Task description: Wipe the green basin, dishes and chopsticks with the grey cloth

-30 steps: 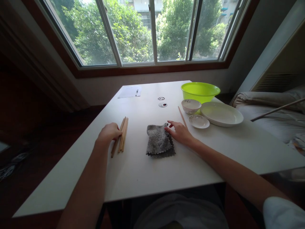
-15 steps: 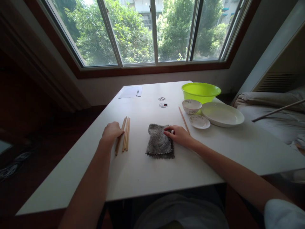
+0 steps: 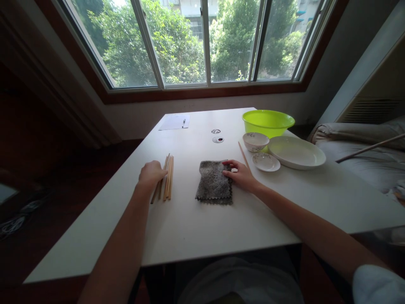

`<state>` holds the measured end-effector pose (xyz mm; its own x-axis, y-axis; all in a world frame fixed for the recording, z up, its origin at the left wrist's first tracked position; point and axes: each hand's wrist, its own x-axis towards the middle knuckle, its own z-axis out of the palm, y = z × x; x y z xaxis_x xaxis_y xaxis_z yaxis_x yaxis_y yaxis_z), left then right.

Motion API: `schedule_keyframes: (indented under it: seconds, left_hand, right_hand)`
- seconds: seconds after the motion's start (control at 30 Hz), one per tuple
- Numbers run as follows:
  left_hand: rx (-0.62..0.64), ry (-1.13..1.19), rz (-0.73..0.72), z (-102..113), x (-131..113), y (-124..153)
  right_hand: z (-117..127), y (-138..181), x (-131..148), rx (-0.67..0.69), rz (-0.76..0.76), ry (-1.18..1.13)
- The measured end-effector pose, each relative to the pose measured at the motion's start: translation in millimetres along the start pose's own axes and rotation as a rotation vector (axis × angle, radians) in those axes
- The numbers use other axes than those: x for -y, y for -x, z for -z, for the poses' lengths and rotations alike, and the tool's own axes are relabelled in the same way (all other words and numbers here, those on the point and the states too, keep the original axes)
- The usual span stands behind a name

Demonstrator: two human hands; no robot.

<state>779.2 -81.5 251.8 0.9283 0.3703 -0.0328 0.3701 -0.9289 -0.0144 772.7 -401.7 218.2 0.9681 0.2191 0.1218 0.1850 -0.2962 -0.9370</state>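
Several light wooden chopsticks (image 3: 169,181) lie side by side on the white table, pointing away from me. My left hand (image 3: 152,173) is closed at their left side, its thumb against a darker chopstick (image 3: 156,193) at the edge of the bunch; most of its fingers are hidden behind the hand. A grey folded cloth (image 3: 214,181) with zigzag edges rests flat in the middle. At its upper right edge, my right hand (image 3: 241,174) grips the cloth between thumb and fingers. A single chopstick (image 3: 243,153) lies just beyond the right hand, partly covered by it.
To the right stand a patterned bowl (image 3: 255,142), a small saucer (image 3: 266,162), a large white oval plate (image 3: 297,153) and a lime-green basin (image 3: 268,121). Paper (image 3: 172,122) with a pen (image 3: 184,123) lies far left. Two round marks (image 3: 217,139) show mid-table.
The cloth has been straightened, its layers now nearly lined up, and my right hand has shifted slightly to its upper right edge. The darker chopstick by my left hand has tilted slightly.
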Motion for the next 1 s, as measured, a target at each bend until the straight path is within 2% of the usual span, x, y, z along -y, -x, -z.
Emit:
schedule_keyframes:
  seconds: [0.17,0.27,0.33,0.43,0.6,0.7,0.83,1.0]
  left_hand:
    - [0.002,0.033,0.000,4.5,-2.3,3.7]
    - [-0.059,0.075,-0.031,11.7,-10.9,10.4]
    - [-0.144,0.129,-0.124,16.0,-21.8,17.1]
    - [-0.172,0.384,-0.396,16.8,-44.1,30.5]
    - [-0.026,0.758,-0.660,5.8,-81.6,58.6]
    - [0.029,0.819,-0.698,-1.1,-94.9,69.5]
    - [-0.093,0.764,-0.676,-8.9,-100.9,70.3]
    - [-0.252,0.718,-0.731,-13.2,-100.5,67.7]
  right_hand:
    - [-1.2,-2.9,0.4,-0.042,-0.216,-0.362]
    - [-1.2,-4.1,4.0,-0.094,-0.288,-0.535]
    - [-0.6,-5.2,5.6,-0.127,-0.281,-0.613]
    - [0.7,-7.4,6.5,-0.150,-0.268,-0.654]
    - [-0.2,-9.4,10.2,-0.163,-0.269,-0.750]
    - [-1.4,-8.7,13.9,-0.168,-0.255,-0.875]
    - [1.2,-7.6,15.7,-0.156,-0.262,-0.940]
    - [6.2,-8.7,13.5,-0.090,-0.247,-1.020]
